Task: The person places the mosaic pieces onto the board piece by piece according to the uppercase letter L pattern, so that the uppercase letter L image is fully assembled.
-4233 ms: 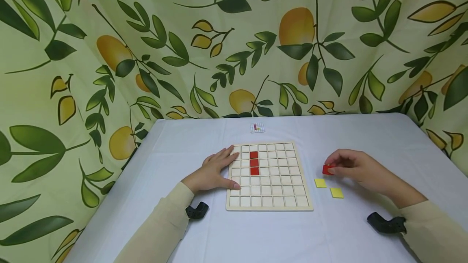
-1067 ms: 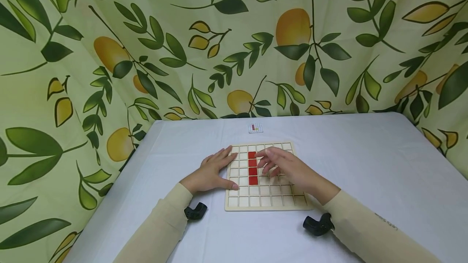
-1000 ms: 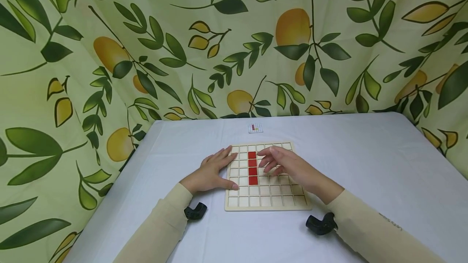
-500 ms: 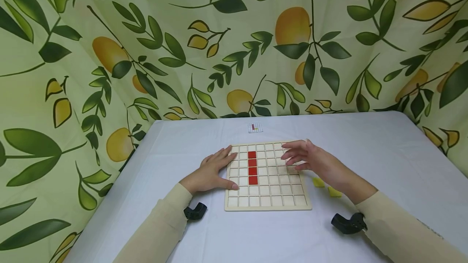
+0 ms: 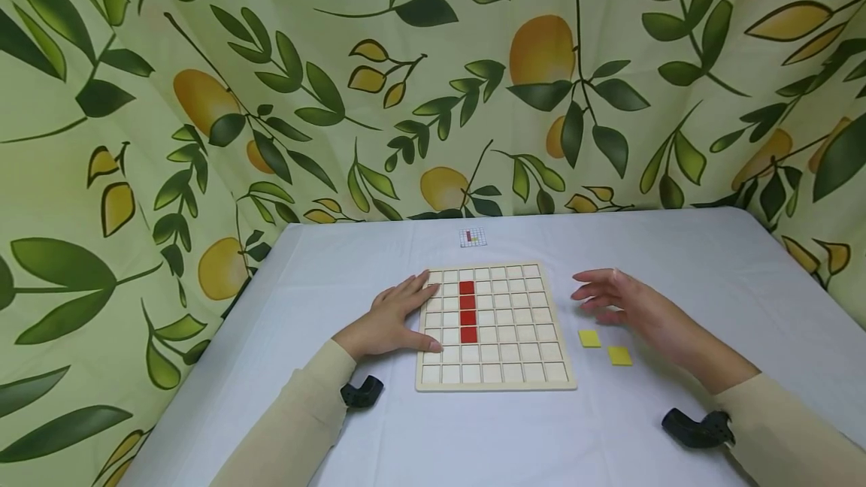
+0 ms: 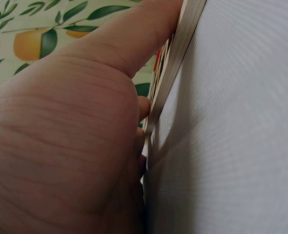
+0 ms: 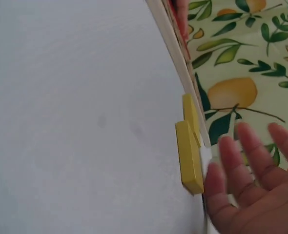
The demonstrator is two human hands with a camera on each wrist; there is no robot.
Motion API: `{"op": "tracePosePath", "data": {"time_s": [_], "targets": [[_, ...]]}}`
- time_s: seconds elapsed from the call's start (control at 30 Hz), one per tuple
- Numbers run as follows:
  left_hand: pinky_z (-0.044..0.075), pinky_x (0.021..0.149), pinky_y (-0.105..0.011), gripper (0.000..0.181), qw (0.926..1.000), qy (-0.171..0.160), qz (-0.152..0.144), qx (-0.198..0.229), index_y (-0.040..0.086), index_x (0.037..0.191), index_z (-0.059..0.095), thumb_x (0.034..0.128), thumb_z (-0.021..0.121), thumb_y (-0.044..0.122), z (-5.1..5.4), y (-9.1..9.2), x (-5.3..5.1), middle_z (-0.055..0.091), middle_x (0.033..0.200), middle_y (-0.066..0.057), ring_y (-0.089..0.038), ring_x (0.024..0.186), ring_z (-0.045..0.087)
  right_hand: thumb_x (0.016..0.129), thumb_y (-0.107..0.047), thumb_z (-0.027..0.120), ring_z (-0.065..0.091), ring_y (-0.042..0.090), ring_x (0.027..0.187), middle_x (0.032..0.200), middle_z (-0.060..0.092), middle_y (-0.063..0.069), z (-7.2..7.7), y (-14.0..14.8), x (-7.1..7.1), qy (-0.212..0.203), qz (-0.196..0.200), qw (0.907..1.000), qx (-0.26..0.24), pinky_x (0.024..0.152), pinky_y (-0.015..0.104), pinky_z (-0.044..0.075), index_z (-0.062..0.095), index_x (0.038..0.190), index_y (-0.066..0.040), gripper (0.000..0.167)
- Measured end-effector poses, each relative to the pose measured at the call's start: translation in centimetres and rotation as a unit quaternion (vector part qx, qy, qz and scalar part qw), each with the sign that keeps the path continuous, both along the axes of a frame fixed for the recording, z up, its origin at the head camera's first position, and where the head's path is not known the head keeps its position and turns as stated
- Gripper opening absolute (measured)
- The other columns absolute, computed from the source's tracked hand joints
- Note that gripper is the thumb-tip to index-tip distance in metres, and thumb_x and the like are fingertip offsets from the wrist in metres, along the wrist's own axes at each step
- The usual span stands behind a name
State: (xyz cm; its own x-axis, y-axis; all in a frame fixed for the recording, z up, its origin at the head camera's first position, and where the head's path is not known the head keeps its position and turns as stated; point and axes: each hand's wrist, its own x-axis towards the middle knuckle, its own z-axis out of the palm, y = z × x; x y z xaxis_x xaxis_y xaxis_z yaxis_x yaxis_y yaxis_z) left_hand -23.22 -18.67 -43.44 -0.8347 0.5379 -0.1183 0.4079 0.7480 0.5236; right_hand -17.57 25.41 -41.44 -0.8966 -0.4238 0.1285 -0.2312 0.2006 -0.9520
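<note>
A wooden grid board lies flat on the table, with a column of several red tiles in its cells. The left hand rests on the board's left edge, thumb and fingers spread; the left wrist view shows the palm beside the board's side. Right of the board the right hand hovers with loosely bent fingers and nothing in them. Just below it two yellow tiles lie on the cloth, untouched.
A small printed card with a grid pattern lies behind the board on the white tablecloth. Behind the table hangs a leaf-and-fruit curtain. A black device is at the right wrist, another at the left.
The right hand gripped a red tile earlier; that hand then went over the board and has since moved right, off it, empty. The red column has gained a tile. The left hand has stayed put.
</note>
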Motion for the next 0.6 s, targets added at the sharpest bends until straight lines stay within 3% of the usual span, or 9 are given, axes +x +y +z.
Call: {"op": "tracePosePath", "data": {"time_s": [0.23,0.43,0.6], "targets": [[0.004,0.128,-0.055,0.114,1.0000,0.001,0.001,0.001,0.024,0.173,0.035,0.0823,0.087,0.068,0.0,-0.1,0.1,0.008,0.182,0.007,-0.021,0.166,0.003,0.121,-0.030,0.030,0.063,0.024,0.122,0.139,0.062,0.022,-1.4,0.5,0.4,0.014,-0.019,0.9982,0.055,0.098,0.025,0.052,0.048,0.156,0.005,0.053],[0.004,0.128,-0.054,0.114,1.0000,-0.001,0.003,0.001,0.025,0.173,0.035,0.0820,0.087,0.068,0.1,-0.1,0.2,0.007,0.181,0.008,-0.020,0.166,0.003,0.114,-0.025,0.059,0.062,0.026,0.124,0.138,0.068,0.011,-2.3,0.7,0.4,0.030,-0.039,0.9907,0.127,0.097,0.024,0.051,0.058,0.151,-0.002,0.043],[0.003,0.128,-0.054,0.114,1.0000,-0.003,0.003,-0.002,0.026,0.173,0.034,0.0821,0.087,0.069,0.0,-0.1,0.1,0.007,0.181,0.009,-0.020,0.166,0.002,0.101,-0.022,0.082,0.060,0.025,0.121,0.135,0.067,0.004,-2.7,0.9,0.5,0.063,-0.035,0.9838,0.164,0.096,0.024,0.049,0.072,0.133,-0.010,0.036]]}}
